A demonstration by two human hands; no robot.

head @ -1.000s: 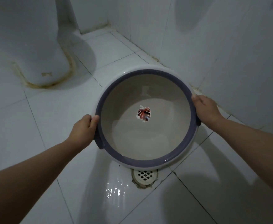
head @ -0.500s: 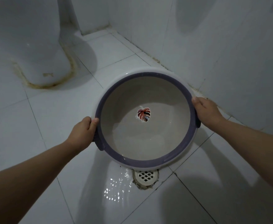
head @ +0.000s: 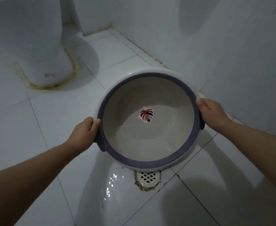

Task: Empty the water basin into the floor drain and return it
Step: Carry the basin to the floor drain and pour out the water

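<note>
A round white basin (head: 134, 159) with a purple rim and a red leaf sticker in its bottom is held above the tiled floor, roughly level. A shallow pool of water lies in its near half. My left hand (head: 83, 131) grips the rim on the left side. My right hand (head: 210, 114) grips the rim on the right. A white round floor drain (head: 148, 178) with a grid cover sits in the floor just below the basin's near edge, partly hidden by it.
A white toilet base (head: 41, 51) with a stained seal stands at the far left. White tiled walls (head: 232, 54) run along the back and right, close to the basin. The floor tile left of the drain glistens wet (head: 111, 185).
The basin with both hands has shifted slightly away from the drain, so more of the drain cover shows. The grip of both hands is the same.
</note>
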